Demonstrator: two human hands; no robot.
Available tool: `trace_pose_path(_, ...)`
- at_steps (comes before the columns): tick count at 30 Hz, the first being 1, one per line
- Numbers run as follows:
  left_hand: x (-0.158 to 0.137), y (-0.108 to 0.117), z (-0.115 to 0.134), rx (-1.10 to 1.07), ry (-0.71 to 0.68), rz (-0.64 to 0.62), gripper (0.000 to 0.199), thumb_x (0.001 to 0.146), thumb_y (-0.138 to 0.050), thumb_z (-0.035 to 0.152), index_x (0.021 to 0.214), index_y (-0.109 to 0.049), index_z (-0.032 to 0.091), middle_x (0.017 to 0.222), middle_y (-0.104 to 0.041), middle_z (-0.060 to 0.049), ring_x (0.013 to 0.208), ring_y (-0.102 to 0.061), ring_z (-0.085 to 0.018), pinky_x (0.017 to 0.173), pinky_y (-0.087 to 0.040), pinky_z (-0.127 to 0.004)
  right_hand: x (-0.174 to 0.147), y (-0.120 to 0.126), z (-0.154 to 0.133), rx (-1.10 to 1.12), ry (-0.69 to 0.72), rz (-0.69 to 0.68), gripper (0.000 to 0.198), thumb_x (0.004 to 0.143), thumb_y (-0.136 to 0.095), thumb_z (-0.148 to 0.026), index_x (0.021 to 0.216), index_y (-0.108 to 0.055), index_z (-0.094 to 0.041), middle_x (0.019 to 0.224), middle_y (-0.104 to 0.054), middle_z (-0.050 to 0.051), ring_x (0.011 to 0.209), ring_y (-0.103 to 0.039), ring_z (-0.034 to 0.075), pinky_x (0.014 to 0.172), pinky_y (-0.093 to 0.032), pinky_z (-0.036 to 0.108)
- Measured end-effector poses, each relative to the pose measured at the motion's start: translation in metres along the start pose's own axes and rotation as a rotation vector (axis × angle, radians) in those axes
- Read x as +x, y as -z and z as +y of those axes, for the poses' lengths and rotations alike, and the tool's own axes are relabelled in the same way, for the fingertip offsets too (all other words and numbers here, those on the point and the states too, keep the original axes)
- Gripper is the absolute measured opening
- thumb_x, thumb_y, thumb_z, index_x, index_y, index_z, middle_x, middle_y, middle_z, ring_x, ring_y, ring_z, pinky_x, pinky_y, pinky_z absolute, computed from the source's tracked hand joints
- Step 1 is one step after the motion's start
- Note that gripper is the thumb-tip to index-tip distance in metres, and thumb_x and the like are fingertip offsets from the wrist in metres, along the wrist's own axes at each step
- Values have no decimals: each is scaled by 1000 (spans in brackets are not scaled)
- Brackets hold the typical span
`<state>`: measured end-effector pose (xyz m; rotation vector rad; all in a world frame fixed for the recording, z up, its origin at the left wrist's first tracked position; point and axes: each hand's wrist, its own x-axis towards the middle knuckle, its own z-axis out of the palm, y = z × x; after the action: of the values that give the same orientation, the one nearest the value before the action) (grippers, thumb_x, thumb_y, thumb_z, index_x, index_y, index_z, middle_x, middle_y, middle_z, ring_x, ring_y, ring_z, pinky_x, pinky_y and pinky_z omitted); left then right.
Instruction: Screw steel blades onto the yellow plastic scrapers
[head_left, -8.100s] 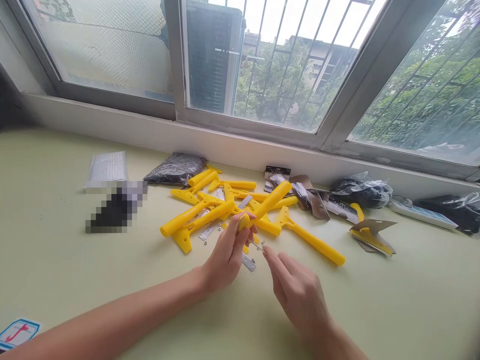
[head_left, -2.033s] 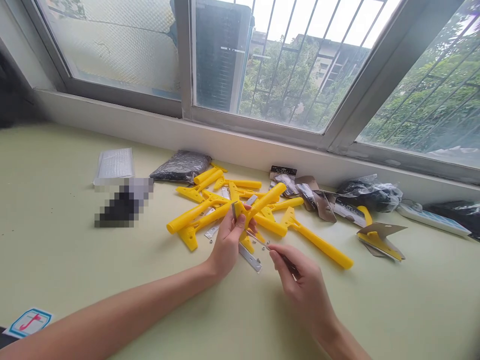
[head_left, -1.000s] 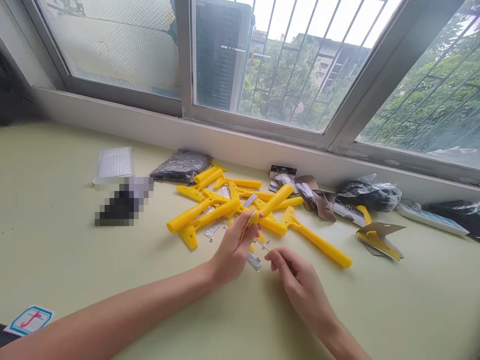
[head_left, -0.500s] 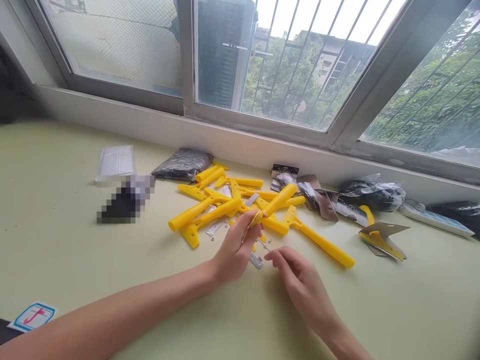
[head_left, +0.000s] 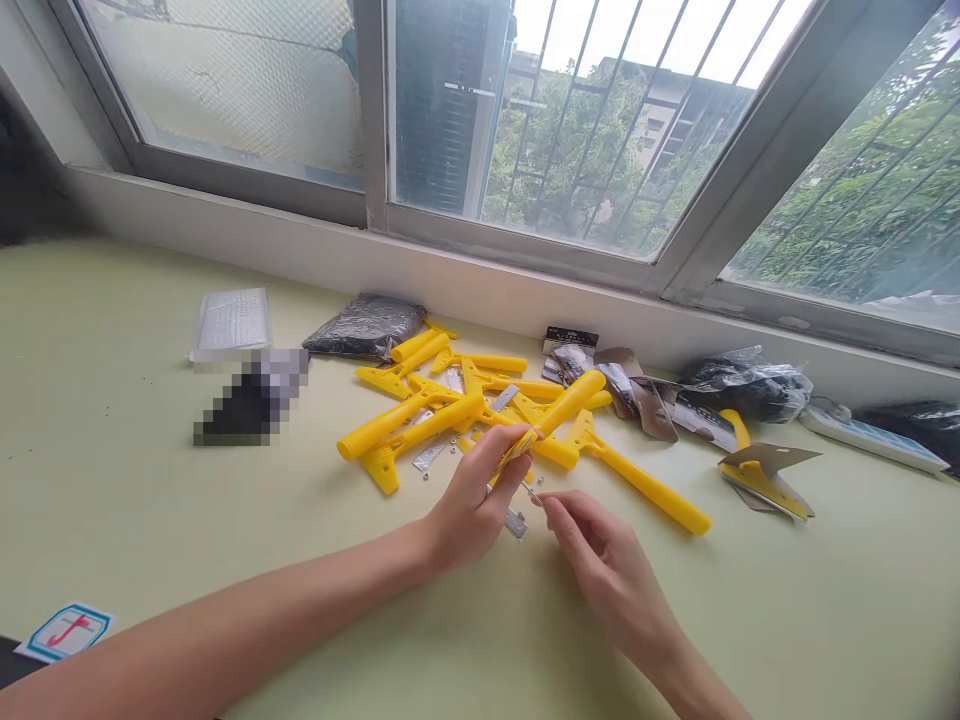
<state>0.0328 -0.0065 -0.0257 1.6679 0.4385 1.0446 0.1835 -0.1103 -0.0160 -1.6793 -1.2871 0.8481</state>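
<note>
My left hand (head_left: 480, 495) is closed around the head end of a yellow scraper (head_left: 571, 402), whose handle points up and to the right. Close beside it, my right hand (head_left: 596, 545) pinches a thin metal rod (head_left: 532, 493), perhaps a hex key. The rod's far tip reaches toward the scraper head, but my left fingers hide whether they touch. Beneath the hands lies a metal blade (head_left: 516, 524) on the table. Several small nuts (head_left: 426, 477) are scattered nearby. Just beyond is a heap of yellow scrapers (head_left: 420, 425), and one separate scraper (head_left: 649, 487) rests to the right.
Along the window wall are a black plastic-wrapped pack (head_left: 367, 325), cardboard packaging (head_left: 637, 395) and a clear bag with dark contents (head_left: 746, 385). A scraper with a card (head_left: 765, 485) lies at right. A clear plastic tray (head_left: 232, 322) is at left, a label card (head_left: 66, 632) at front left.
The scraper in my left hand has turned slightly, its handle end shifting a little to the right. My right hand has moved slightly right with the rod.
</note>
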Motion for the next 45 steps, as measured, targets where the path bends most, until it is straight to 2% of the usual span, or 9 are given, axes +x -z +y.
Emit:
trace_pose_path(4,-1,2,4,7,4,-12,34,103,-51,45,128,-57,24,116,-58,-7,103,-54,-19,93,-45,-34,-2,3,1,-21,-20,-51,47,93,-55,-65,99,-72,-21,88,-65,4,82,-54,19,70,-40,30)
trace_pose_path(9,1,2,7,-142,102,14,49,100,-47,60,131,-56,22,104,-57,-6,95,-54,-19,91,-45,-35,3,8,2,24,-103,6,52,87,-63,-68,106,-74,-21,75,-57,1,68,-48,16,61,-37,29)
trace_pose_path(16,9,0,3,-329,253,60,39,97,-58,55,117,-52,22,91,-55,-1,86,-59,-15,78,-48,-28,5,13,2,-64,-72,21,53,92,-55,-67,112,-72,-21,76,-58,3,103,-60,26,71,-42,30)
trace_pose_path(21,12,0,2,-400,299,65,41,97,-57,57,116,-49,21,90,-56,0,83,-63,-14,77,-50,-27,8,16,7,-145,64,46,37,96,-58,-57,104,-73,-24,94,-67,3,85,-59,18,72,-44,30)
trace_pose_path(26,12,-1,3,-446,309,53,45,92,-64,59,112,-51,20,88,-57,1,84,-65,-14,81,-52,-29,10,17,9,-195,235,125,26,96,-62,-47,96,-72,-23,93,-63,4,78,-56,16,70,-44,29)
trace_pose_path(29,12,-1,1,-473,315,69,45,92,-64,58,113,-50,21,90,-59,0,83,-66,-14,81,-53,-30,10,16,8,-232,203,103,33,97,-58,-52,103,-71,-22,90,-63,5,73,-55,17,65,-43,30)
trace_pose_path(33,13,0,-2,-496,322,75,47,91,-66,57,115,-50,20,90,-58,0,79,-66,-14,81,-53,-31,11,16,6,-260,168,52,39,102,-49,-52,87,-68,-21,82,-61,5,70,-52,17,63,-41,31)
trace_pose_path(41,13,0,-2,-504,317,54,43,92,-66,57,109,-51,21,88,-58,1,81,-66,-14,84,-53,-32,9,16,5,-263,365,199,18,98,-62,-38,90,-68,-24,90,-64,3,75,-56,16,67,-46,29)
trace_pose_path(45,13,0,-2,-507,314,42,43,92,-66,57,109,-52,20,87,-59,0,84,-66,-15,86,-53,-32,9,15,7,-279,322,206,22,96,-65,-43,87,-66,-23,88,-63,3,72,-53,15,65,-44,29)
